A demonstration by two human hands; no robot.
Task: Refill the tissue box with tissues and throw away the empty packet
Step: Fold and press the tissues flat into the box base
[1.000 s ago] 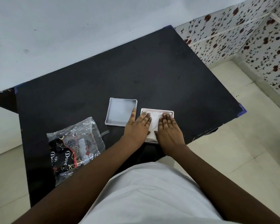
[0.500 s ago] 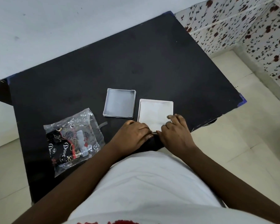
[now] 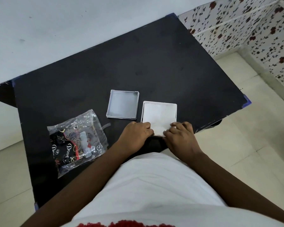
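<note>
A square white tissue box (image 3: 175,106) sits open on the black table (image 3: 105,66), near its front edge. White tissues (image 3: 157,114) fill it. My left hand (image 3: 136,135) rests at the box's near left corner, fingers curled onto the tissues. My right hand (image 3: 181,135) is at the near right corner, fingertips on the tissue edge. The box's grey lid (image 3: 123,106) lies upside down just left of the box. A crumpled clear and black plastic packet (image 3: 75,142) lies flat to the left, away from both hands.
The table stands against a white wall (image 3: 72,22). A flower-patterned wall (image 3: 261,27) rises on the right. Pale floor tiles (image 3: 236,145) surround the table. My white shirt (image 3: 154,190) fills the lower view.
Both hands slid back from lying flat on top of the tissues to the box's near edge, then spread slightly apart at its near corners. The view shifted a little.
</note>
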